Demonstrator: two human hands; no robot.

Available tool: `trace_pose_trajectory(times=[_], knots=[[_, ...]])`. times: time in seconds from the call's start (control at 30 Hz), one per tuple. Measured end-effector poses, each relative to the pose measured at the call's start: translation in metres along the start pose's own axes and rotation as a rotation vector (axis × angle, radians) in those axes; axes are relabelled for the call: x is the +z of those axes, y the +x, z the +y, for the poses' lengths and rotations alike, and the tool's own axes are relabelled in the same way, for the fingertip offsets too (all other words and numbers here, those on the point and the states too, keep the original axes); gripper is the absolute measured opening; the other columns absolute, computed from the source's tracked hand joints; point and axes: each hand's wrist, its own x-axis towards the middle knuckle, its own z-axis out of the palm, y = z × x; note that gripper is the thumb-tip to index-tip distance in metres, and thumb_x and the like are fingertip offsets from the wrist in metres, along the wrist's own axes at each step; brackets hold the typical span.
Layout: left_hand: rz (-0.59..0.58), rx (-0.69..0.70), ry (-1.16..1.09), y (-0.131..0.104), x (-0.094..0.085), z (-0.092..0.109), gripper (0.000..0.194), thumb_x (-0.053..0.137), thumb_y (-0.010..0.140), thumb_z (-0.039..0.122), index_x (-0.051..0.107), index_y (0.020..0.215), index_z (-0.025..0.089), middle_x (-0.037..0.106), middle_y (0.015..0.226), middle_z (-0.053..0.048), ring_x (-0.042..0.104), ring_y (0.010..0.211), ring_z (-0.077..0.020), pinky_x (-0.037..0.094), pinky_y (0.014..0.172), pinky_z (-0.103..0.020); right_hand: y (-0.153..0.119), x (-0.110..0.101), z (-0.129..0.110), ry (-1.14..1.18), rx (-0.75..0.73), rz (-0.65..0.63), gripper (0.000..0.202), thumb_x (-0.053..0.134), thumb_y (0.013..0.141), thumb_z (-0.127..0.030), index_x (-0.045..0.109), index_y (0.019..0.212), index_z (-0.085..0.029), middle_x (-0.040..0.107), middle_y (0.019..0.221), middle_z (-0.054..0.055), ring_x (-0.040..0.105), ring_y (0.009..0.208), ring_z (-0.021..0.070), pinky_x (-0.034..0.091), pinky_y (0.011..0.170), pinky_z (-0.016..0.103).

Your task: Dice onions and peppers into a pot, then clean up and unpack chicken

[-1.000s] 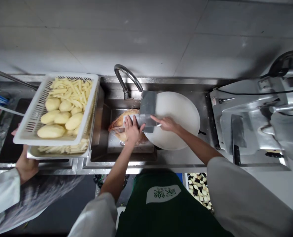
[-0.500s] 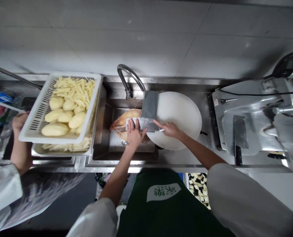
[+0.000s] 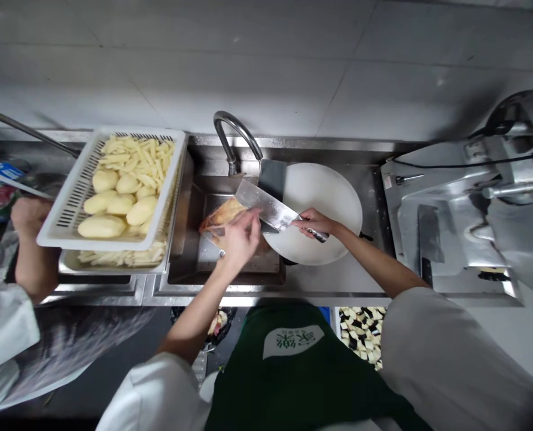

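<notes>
My right hand (image 3: 313,222) is closed around the handle of a cleaver (image 3: 266,205). The cleaver's broad blade is tilted and points up and left, over the sink's right side. My left hand (image 3: 240,236) is at the blade's lower edge with its fingers curled in; whether the fingertips touch the steel I cannot tell. Behind the blade, a dark grey sharpening stone (image 3: 273,175) lies against the left side of a round white cutting board (image 3: 333,197), and the blade hides part of it. A plucked yellowish bird (image 3: 221,216) rests in the sink (image 3: 189,239), partly covered by my left hand.
A faucet (image 3: 237,120) arches over the sink. To the left, a white basket (image 3: 51,236) of potatoes and potato strips sits on a metal tray (image 3: 113,269). Another person's hand (image 3: 30,215) is beyond it. A second cleaver (image 3: 430,233) lies near a slicing machine (image 3: 477,203) at right.
The cleaver has come up off the sharpening stone and turned, its blade now slanting up-left. My left hand has left the blade's flat and curled its fingers; my right hand has shifted right.
</notes>
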Motion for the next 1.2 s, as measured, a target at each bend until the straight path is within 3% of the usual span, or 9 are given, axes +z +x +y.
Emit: trace_pose_trajectory(times=[0.1,0.2,0.37,0.53,0.7,0.83,0.93,1.1,1.2], knots=[[-0.166,-0.052,0.14,0.031,0.02,-0.033,0.038,0.042,0.104,0.023,0.072,0.127,0.015,0.075,0.128,-0.013,0.07,0.121,-0.0249,0.053,0.112,-0.04,-0.001,0.005,0.02,0.227,0.138,-0.018,0.052,0.08,0.081,-0.062,0.066,0.092,-0.014,0.052,0.052,-0.007,0.043,0.039,0.008,0.036,0.041,0.022],[-0.383,-0.088,0.308,0.052,0.05,-0.055,0.048,0.049,0.103,0.035,0.061,0.142,0.009,0.059,0.153,-0.019,0.051,0.147,-0.0296,0.039,0.125,-0.044,0.001,0.003,0.035,0.347,0.234,-0.015,0.049,0.08,0.083,-0.055,0.066,0.103,-0.013,0.048,0.053,-0.01,0.039,0.039,0.0074,0.032,0.04,0.021],[-0.62,-0.178,0.542,0.048,0.09,-0.066,0.093,0.056,0.096,0.064,0.044,0.152,-0.009,0.034,0.163,-0.038,0.03,0.158,-0.046,0.024,0.128,-0.06,0.006,0.001,0.045,0.324,0.296,-0.014,0.048,0.081,0.082,-0.056,0.066,0.1,-0.014,0.051,0.053,-0.009,0.044,0.04,0.0086,0.037,0.042,0.021],[-0.691,-0.133,0.59,0.053,0.101,-0.079,0.105,0.06,0.095,0.062,0.027,0.16,-0.013,0.015,0.169,-0.04,0.016,0.162,-0.0467,0.023,0.129,-0.054,0.027,0.017,0.048,-0.047,0.257,0.23,0.052,0.082,0.08,-0.06,0.055,0.066,-0.018,0.052,0.046,-0.005,0.048,0.042,0.0087,0.035,0.041,0.019],[-0.699,-0.096,0.587,0.118,0.107,-0.099,0.101,0.065,0.095,0.052,0.024,0.161,-0.011,0.015,0.17,-0.037,0.016,0.162,-0.0449,0.02,0.13,-0.056,0.075,0.005,0.031,-0.278,0.324,0.505,0.039,0.079,0.084,-0.049,0.06,0.07,-0.018,0.048,0.042,-0.008,0.049,0.037,0.0101,0.035,0.04,0.019],[-0.679,-0.109,0.599,0.161,0.113,-0.104,0.102,0.067,0.093,0.05,0.024,0.16,-0.014,0.017,0.169,-0.039,0.019,0.161,-0.047,0.017,0.13,-0.058,0.1,-0.021,0.009,-0.353,0.326,0.592,0.035,0.079,0.083,-0.047,0.064,0.072,-0.018,0.053,0.044,-0.005,0.052,0.038,0.0117,0.037,0.041,0.02],[-0.628,-0.143,0.623,0.137,0.11,-0.09,0.098,0.065,0.095,0.048,0.023,0.162,-0.011,0.016,0.169,-0.038,0.019,0.161,-0.0449,0.019,0.131,-0.058,0.082,-0.014,0.01,-0.416,0.275,0.531,0.04,0.078,0.081,-0.052,0.06,0.065,-0.02,0.049,0.041,-0.005,0.051,0.039,0.0117,0.034,0.04,0.02],[-0.64,-0.144,0.64,0.038,0.112,-0.048,0.094,0.06,0.098,0.051,0.026,0.162,-0.009,0.017,0.17,-0.036,0.019,0.162,-0.0424,0.021,0.132,-0.052,0.008,0.024,0.055,-0.396,0.215,0.457,0.051,0.074,0.074,-0.068,0.058,0.061,-0.022,0.052,0.046,-0.002,0.05,0.043,0.0143,0.032,0.041,0.024],[-0.664,-0.117,0.644,0.031,0.117,-0.041,0.091,0.055,0.101,0.051,0.027,0.16,-0.013,0.018,0.168,-0.039,0.019,0.162,-0.0438,0.021,0.133,-0.05,-0.001,0.026,0.063,-0.383,0.247,0.461,0.051,0.074,0.072,-0.069,0.059,0.064,-0.021,0.053,0.048,-0.001,0.051,0.043,0.015,0.033,0.041,0.025]])
